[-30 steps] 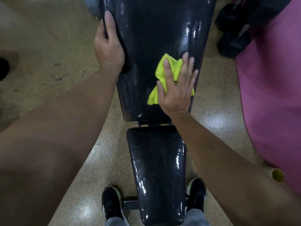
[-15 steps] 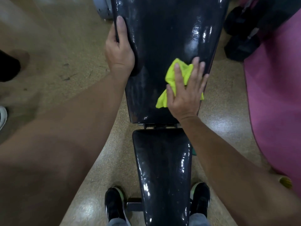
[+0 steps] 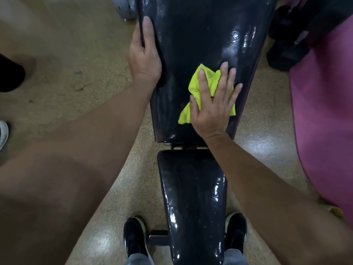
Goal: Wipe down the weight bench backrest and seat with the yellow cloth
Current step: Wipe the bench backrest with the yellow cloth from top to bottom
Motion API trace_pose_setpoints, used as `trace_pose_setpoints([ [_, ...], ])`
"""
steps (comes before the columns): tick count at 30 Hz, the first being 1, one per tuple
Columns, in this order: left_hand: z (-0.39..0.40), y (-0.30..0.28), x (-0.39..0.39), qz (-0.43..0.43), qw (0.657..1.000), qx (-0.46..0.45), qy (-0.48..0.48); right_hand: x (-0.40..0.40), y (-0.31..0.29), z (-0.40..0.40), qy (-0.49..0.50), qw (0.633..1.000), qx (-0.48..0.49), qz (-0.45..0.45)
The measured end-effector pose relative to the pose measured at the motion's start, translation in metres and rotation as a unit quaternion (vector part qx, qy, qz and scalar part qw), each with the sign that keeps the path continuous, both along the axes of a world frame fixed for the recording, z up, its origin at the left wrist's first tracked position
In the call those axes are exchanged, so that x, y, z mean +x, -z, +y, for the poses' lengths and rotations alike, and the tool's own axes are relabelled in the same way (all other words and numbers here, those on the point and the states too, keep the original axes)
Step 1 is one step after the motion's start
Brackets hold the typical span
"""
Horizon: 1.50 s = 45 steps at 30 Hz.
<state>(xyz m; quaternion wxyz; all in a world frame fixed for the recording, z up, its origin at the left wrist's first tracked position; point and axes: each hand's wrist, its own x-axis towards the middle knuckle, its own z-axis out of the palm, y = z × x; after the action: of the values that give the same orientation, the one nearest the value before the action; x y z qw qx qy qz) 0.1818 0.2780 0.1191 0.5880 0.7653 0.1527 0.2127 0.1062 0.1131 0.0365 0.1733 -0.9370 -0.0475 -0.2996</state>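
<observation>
Centrally, a flat right hand (image 3: 212, 109) presses the crumpled yellow cloth (image 3: 202, 87) onto the glossy black padded backrest (image 3: 200, 35).
Fingers straight and spread; the left hand (image 3: 144, 56) grips the backrest's left edge, thumb on top.

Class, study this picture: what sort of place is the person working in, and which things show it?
Probably a gym: a black padded weight bench with backrest and seat, a pink mat on the speckled floor, dark equipment beside it.

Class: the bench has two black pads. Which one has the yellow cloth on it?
The backrest, the wider, farther pad: the right hand presses the yellow cloth against it. The seat is bare.
</observation>
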Motion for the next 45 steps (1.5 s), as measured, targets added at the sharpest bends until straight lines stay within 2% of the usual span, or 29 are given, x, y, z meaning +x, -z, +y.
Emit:
trace_pose_setpoints([
  [3, 0.000, 0.003, 0.000, -0.006, 1.000, -0.007, 0.003, -0.001, -0.008, 0.028, 0.030, 0.999, 0.027, 0.008],
  [9, -0.001, 0.000, -0.001, -0.002, 1.000, -0.021, 0.006, -0.008, 0.005, 0.014, -0.055, 0.997, -0.051, -0.004],
  [14, -0.001, 0.001, -0.002, 0.003, 1.000, -0.016, 0.004, 0.002, -0.009, 0.025, -0.008, 1.000, 0.000, 0.001],
  [17, 0.001, 0.002, -0.003, 0.002, 1.000, -0.012, 0.012, -0.005, -0.007, 0.046, -0.063, 0.997, -0.048, -0.003],
  [21, 0.003, 0.004, -0.007, 0.007, 0.999, -0.004, 0.042, -0.021, 0.013, 0.031, -0.133, 0.982, -0.129, 0.021],
  [24, 0.005, 0.007, -0.008, 0.005, 0.998, -0.013, 0.054, -0.018, 0.012, 0.026, -0.085, 0.992, -0.086, 0.026],
  [27, 0.003, 0.007, -0.009, 0.018, 0.999, -0.015, 0.044, -0.016, 0.004, 0.056, -0.028, 0.999, -0.020, 0.019],
  [30, 0.005, 0.006, -0.009, 0.029, 0.998, -0.013, 0.052, -0.018, 0.005, 0.084, -0.010, 0.999, -0.043, -0.011],
  [35, 0.006, 0.003, -0.012, 0.063, 0.995, -0.032, 0.068, -0.022, 0.016, 0.054, -0.070, 0.991, -0.112, -0.004],
  [40, 0.016, 0.003, -0.011, 0.105, 0.986, -0.053, 0.118, -0.027, 0.010, 0.075, -0.015, 0.999, -0.048, 0.006],
  [45, 0.026, 0.009, -0.008, 0.111, 0.973, -0.088, 0.184, -0.045, 0.037, 0.080, -0.130, 0.976, -0.173, 0.013],
])
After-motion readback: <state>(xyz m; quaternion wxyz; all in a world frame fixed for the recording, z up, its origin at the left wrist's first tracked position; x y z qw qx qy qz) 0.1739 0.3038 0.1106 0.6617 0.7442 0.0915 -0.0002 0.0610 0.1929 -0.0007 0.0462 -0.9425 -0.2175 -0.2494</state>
